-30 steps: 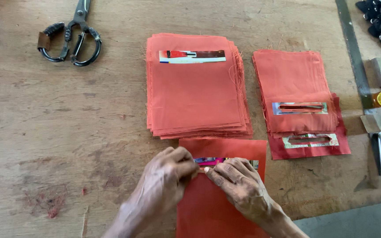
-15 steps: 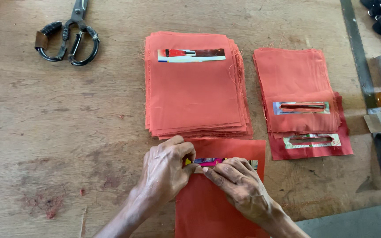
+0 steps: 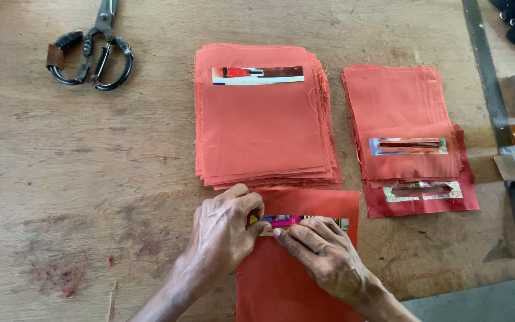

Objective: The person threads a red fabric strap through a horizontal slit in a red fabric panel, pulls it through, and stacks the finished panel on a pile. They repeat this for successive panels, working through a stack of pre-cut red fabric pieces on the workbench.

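1. A pair of scissors point(image 3: 90, 56) lay closed at the upper left of the wooden tabletop point(image 3: 61, 179), well apart from the work.
2. The left hand point(image 3: 225, 235) pinched the left end of a narrow coloured strip point(image 3: 296, 220), fingers closed tight on it.
3. The strip lay across the top of a single orange cloth piece point(image 3: 287, 286) at the near edge.
4. The right hand point(image 3: 323, 256) pressed the strip flat with narrowed fingertips, touching the left hand.
5. A tall orange stack point(image 3: 263, 125) sat just beyond the hands.
6. A slotted stack point(image 3: 406, 119) lay to the right.
7. Risk: uneven finger pressure could skew the strip or wrinkle the cloth beneath it.
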The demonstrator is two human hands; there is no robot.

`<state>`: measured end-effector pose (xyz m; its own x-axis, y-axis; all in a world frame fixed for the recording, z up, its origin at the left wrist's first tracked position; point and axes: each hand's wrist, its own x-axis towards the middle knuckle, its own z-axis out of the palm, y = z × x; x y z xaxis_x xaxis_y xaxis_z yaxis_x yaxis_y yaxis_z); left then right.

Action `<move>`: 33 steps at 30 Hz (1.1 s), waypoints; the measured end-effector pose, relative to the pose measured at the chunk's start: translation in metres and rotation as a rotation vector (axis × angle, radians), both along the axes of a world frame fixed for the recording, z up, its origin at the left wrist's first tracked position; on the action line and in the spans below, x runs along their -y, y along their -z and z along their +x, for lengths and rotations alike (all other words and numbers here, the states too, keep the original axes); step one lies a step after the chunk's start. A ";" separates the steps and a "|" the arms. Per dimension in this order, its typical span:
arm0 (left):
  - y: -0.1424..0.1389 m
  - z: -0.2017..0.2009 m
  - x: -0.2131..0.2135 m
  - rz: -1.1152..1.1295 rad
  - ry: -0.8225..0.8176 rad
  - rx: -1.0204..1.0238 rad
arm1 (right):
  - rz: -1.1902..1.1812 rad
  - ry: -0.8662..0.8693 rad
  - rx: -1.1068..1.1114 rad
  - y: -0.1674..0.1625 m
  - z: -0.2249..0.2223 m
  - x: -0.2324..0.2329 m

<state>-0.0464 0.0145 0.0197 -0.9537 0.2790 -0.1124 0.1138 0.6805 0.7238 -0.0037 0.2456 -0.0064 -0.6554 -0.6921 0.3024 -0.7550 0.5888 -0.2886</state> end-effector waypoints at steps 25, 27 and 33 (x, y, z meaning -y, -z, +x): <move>-0.017 -0.001 -0.004 -0.050 0.148 0.030 | 0.003 -0.063 0.047 -0.005 -0.006 -0.001; -0.019 0.000 0.005 0.010 0.189 0.025 | 0.009 -0.068 0.034 -0.005 -0.007 -0.001; 0.004 0.042 0.012 0.023 0.237 -0.201 | 0.000 -0.086 0.012 -0.006 -0.009 -0.001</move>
